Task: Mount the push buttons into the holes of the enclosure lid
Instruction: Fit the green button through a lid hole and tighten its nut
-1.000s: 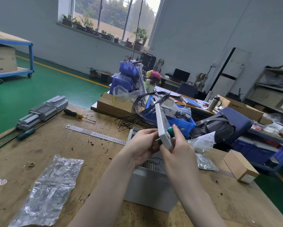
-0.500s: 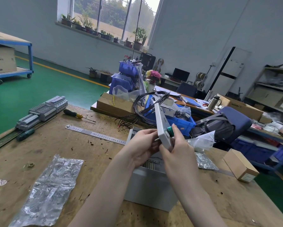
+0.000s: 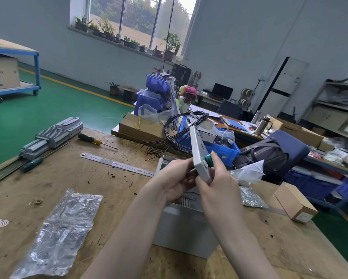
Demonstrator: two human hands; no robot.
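I hold the grey enclosure lid (image 3: 197, 150) upright and edge-on above the open grey enclosure box (image 3: 184, 228). A green push button (image 3: 208, 158) sticks out of the lid's right face near its lower end. My right hand (image 3: 219, 179) grips the lid's lower edge, its fingers up against the green button. My left hand (image 3: 174, 181) is curled behind the lid's left face; whatever its fingers hold there is hidden by the lid.
On the wooden bench (image 3: 54, 184) lie a steel ruler (image 3: 116, 164), two screwdrivers (image 3: 88, 138), a terminal-block rail (image 3: 50, 136) and plastic bags (image 3: 62, 236). A cardboard box (image 3: 294, 202) sits right. Black wires (image 3: 177, 129) and a blue bin (image 3: 225, 151) lie behind.
Almost nothing has shifted; both hands keep the lid and green button in the same spot, with only slight finger movement.
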